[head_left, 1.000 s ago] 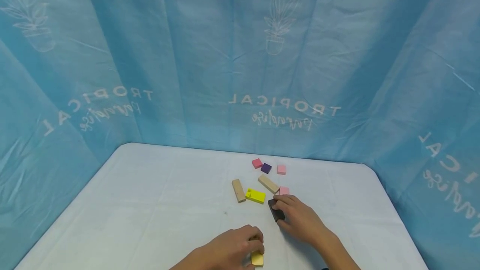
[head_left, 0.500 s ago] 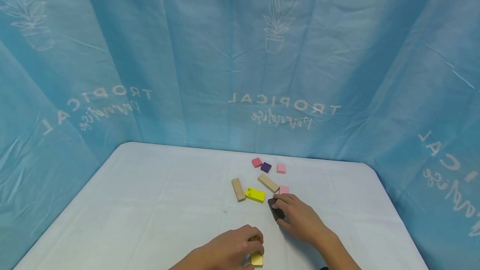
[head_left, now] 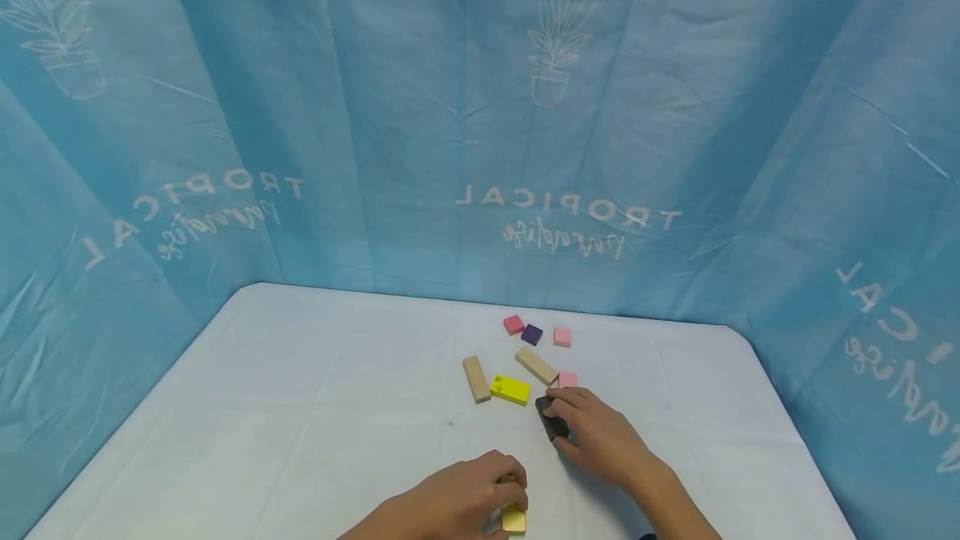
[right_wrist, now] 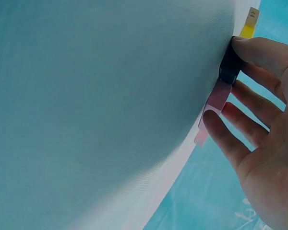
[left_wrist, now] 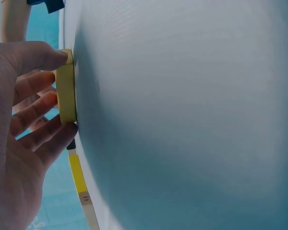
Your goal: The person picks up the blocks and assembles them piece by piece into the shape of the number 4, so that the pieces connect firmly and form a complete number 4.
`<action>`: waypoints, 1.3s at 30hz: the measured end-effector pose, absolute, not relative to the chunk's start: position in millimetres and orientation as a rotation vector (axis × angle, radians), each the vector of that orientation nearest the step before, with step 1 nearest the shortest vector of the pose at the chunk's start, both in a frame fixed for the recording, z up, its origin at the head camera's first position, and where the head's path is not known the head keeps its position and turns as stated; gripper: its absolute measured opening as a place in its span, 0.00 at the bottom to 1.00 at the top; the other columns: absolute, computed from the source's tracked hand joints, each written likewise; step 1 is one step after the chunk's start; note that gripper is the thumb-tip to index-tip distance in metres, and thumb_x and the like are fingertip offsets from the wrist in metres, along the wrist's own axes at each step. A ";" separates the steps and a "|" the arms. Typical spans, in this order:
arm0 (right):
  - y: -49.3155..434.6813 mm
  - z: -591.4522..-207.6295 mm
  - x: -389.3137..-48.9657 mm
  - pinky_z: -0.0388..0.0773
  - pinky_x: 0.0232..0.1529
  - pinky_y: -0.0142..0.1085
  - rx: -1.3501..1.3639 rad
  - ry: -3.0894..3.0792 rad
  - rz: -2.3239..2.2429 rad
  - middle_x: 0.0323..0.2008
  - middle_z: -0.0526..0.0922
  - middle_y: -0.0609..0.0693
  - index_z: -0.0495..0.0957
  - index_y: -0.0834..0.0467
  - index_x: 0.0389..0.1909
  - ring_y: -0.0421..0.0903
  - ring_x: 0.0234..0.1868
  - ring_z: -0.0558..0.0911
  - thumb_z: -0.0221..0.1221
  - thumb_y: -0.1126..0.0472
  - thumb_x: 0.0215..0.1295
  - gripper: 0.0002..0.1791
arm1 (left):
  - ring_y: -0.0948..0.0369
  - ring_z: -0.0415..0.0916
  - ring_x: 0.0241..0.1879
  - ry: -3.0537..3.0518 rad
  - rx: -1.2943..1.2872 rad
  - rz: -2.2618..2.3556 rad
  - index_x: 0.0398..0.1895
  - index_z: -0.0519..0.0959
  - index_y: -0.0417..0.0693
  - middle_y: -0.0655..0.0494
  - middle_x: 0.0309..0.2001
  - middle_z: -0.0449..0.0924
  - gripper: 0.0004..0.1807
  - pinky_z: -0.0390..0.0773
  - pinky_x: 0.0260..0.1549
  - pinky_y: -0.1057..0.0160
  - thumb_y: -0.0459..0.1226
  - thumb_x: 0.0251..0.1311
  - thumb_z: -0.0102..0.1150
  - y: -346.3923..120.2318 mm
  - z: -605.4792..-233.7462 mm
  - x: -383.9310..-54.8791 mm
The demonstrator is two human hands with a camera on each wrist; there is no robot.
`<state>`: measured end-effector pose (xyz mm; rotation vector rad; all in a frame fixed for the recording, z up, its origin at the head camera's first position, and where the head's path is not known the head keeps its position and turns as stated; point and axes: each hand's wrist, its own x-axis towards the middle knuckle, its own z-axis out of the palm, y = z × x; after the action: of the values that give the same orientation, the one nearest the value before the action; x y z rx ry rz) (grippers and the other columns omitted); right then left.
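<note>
At the near edge of the head view, my left hand holds a pale yellow block by its ends. The left wrist view shows the thumb on one end of this block and the fingers along its side and far end. Further right and forward, my right hand grips a black block lying on the table, partly hidden under the fingers. From the right wrist, the thumb presses one end of the black block. A bright yellow block lies just left of it.
Two plain wooden blocks lie beyond the hands. A pink block sits right past my right fingertips. Farther back are another pink block, a purple block and a red-pink one. Blue curtains surround the white table.
</note>
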<state>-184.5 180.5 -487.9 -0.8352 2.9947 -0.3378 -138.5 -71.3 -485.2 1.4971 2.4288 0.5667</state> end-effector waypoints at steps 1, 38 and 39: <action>180.4 -487.7 -184.3 0.71 0.57 0.45 -0.834 2.994 -0.341 0.62 0.72 0.45 0.78 0.48 0.51 0.45 0.63 0.68 0.68 0.51 0.56 0.21 | 0.72 0.66 0.49 2.427 1.495 0.567 0.50 0.79 0.64 0.69 0.52 0.69 0.14 0.70 0.45 0.78 0.47 0.61 0.62 -71.6 -485.0 -138.3; 177.4 -485.3 -184.7 0.71 0.57 0.47 -0.771 2.969 -0.322 0.61 0.72 0.45 0.79 0.48 0.52 0.46 0.63 0.68 0.68 0.50 0.56 0.22 | 0.71 0.67 0.51 2.440 1.245 0.716 0.50 0.78 0.67 0.69 0.57 0.68 0.13 0.74 0.48 0.69 0.50 0.62 0.59 -70.9 -482.0 -139.5; 177.7 -484.8 -184.6 0.71 0.56 0.47 -0.775 2.972 -0.319 0.61 0.72 0.45 0.79 0.48 0.52 0.46 0.63 0.68 0.68 0.50 0.56 0.22 | 0.71 0.67 0.51 2.450 1.259 0.720 0.50 0.78 0.66 0.69 0.57 0.68 0.13 0.74 0.48 0.69 0.50 0.63 0.59 -70.5 -482.5 -139.9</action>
<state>-184.6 177.7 -484.8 -0.7754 2.9717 -0.3192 -139.9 -70.5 -482.5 1.2592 2.4496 0.7197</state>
